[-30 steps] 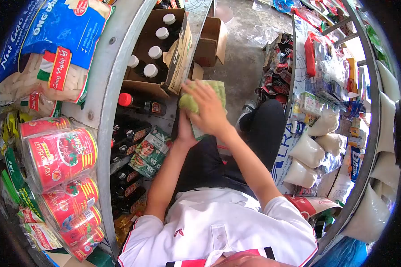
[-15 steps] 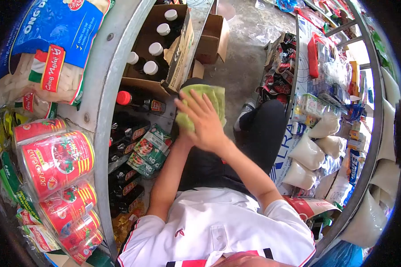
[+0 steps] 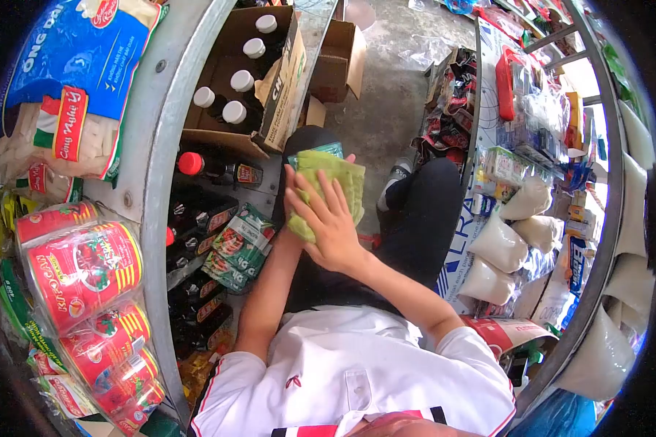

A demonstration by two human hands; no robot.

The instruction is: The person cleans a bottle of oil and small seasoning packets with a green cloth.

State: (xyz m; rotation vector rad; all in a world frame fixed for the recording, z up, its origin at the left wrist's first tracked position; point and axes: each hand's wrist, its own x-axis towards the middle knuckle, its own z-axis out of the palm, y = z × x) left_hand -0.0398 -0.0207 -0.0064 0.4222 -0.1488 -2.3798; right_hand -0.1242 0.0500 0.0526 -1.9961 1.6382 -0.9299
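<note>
My right hand [image 3: 333, 231] holds a folded yellow-green cloth [image 3: 352, 188], its long fingers stretched across the top and pressing down. Beneath the cloth is a flat packet with a teal, shiny edge [image 3: 326, 150]; most of it is covered. My left hand [image 3: 290, 234] is under the cloth and largely hidden. One of its fingertips shows past the packet's far right edge, so it grips the packet from below. Both hands are above my dark-trousered knee. Similar green packets [image 3: 239, 247] lie on dark bottles to the left of my left forearm.
An open carton [image 3: 229, 138] of white-capped bottles stands ahead left, with a red-capped bottle [image 3: 204, 166] below it. A metal shelf edge [image 3: 153, 167] runs along the left, beside red wrapped cans [image 3: 87, 273]. Right, a shelf holds white filled bags [image 3: 499, 240].
My right hand and the cloth have shifted slightly down and toward me. The packet's teal edge and a left fingertip now show beyond the cloth. The whole view has slid a little left.
</note>
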